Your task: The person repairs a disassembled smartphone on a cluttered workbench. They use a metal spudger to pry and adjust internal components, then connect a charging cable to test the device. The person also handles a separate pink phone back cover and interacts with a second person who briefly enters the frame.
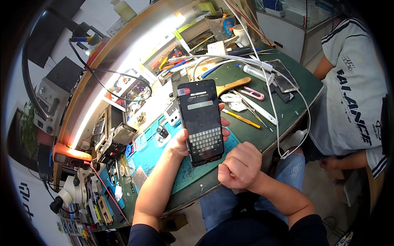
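A black smartphone [201, 119] is held upright above the bench, its lit screen showing an entry field and an on-screen keyboard. My left hand [179, 142] wraps round it from behind, thumb along the left edge and fingertips showing at the right edge. A small pink and white sticker is on the phone's upper left corner. Just right of the phone's lower end, my right hand [241, 166] is curled into a fist; whether anything is inside it is hidden. Below both hands lies a blue work mat [188, 177].
On the green bench [301, 65] lie a brush [234, 85], a pink cutter [253, 93], a yellow pen-like tool [242, 119] and a syringe [255, 73]. White cables [303, 98] loop over the right edge. An orange multimeter [70, 156] and a microscope [74, 192] stand left. Another person [353, 86] is at right.
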